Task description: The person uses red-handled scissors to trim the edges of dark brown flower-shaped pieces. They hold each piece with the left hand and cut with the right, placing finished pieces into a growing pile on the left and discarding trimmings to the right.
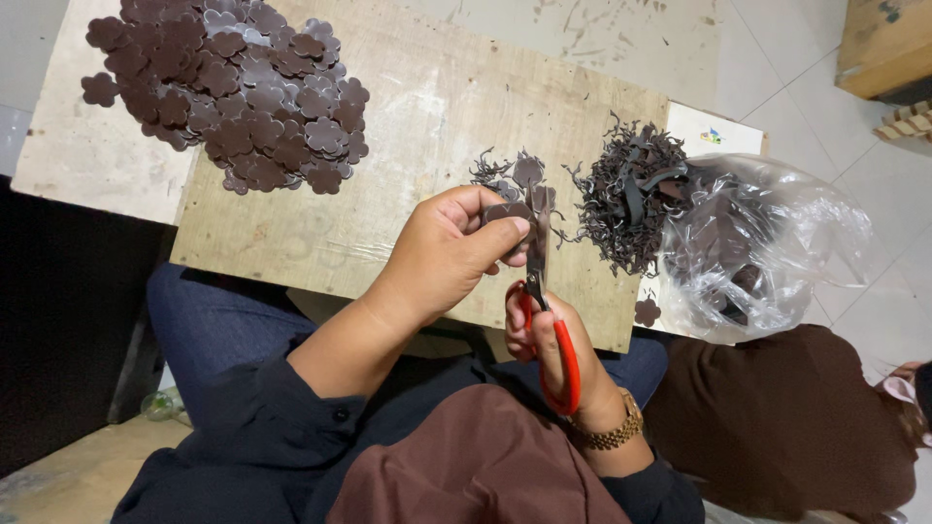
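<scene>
My left hand (449, 247) pinches a small dark brown flower-shaped leather piece (505, 212) between thumb and fingers. Red-handled scissors (540, 291) are in my right hand (551, 342), their blades pointing up and cutting at the edge of that piece. A wooden board (427, 107) lies across my lap under both hands. On its far left lies a big pile of cut brown flower shapes (233, 87). Just beyond the scissors sit a few small pieces (515, 173), and to their right a heap of thin curly trimmings (631, 194).
A clear plastic bag (777, 243) holding more brown pieces lies at the right, partly off the board. One flower shape (647, 312) lies beside it. Another person in brown clothing (786, 417) sits at the lower right. Tiled floor and a wooden box (885, 44) are beyond.
</scene>
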